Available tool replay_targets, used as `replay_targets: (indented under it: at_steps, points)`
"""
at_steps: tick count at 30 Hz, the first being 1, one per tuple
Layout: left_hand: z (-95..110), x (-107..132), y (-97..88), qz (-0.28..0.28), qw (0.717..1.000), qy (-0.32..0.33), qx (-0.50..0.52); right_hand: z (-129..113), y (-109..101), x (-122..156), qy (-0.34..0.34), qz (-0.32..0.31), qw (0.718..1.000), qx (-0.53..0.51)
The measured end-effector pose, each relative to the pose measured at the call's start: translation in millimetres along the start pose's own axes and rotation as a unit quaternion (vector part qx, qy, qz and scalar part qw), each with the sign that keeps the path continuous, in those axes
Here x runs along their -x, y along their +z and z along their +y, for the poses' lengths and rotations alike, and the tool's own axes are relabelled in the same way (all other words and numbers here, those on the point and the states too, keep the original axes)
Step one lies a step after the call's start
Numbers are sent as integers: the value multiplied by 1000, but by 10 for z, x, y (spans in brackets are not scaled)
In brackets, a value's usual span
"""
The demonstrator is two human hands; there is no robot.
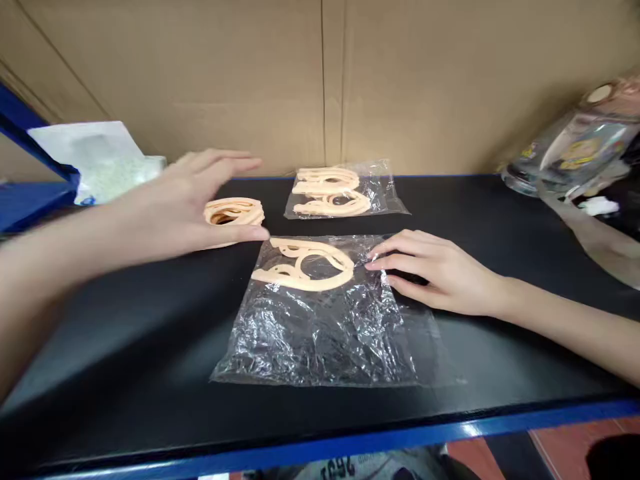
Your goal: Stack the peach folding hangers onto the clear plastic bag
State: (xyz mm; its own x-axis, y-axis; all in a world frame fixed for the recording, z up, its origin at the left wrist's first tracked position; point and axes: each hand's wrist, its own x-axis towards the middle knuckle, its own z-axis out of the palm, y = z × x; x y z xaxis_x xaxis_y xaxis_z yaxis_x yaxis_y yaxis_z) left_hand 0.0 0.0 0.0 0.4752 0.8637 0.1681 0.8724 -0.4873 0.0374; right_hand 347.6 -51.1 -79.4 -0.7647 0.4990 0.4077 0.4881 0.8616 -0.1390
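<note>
Head cam: looks fwd & down, near black tbl [500,377].

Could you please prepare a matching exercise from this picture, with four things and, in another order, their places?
Things
1. Stack of peach-coloured curved pieces
2. Far clear rectangular plastic bag
3. Near clear rectangular plastic bag
4. White paper-like sheet

Places
A. Under the right hand's fingertips
B. Beside the blue frame
C. Next to the left hand's thumb
D. Before the brown cardboard wall, behind another bag

Pairs: 1-C; 2-D; 3-A; 4-B

Workshop likely: blue-edged black bench [480,220], cardboard backing [225,80].
</note>
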Motion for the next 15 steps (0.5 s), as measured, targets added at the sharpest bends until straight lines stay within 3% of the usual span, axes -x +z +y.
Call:
replay_targets:
  at_steps: [3, 6, 9, 15]
  points:
    - [-332, -10, -84, -78, 989, -119, -40, 14, 38, -11, -12, 7, 1000, 1]
    - [-552, -20, -100, -140, 971, -183, -59, 21, 53, -16, -16, 17, 1000, 0]
    - [-648, -24, -55, -156, 973, -156, -62, 21, 52, -16, -12, 30, 999, -1]
    - [-608, -11, -62, -118, 983, -128, -54, -3, 28, -21, 10, 82, 996, 16]
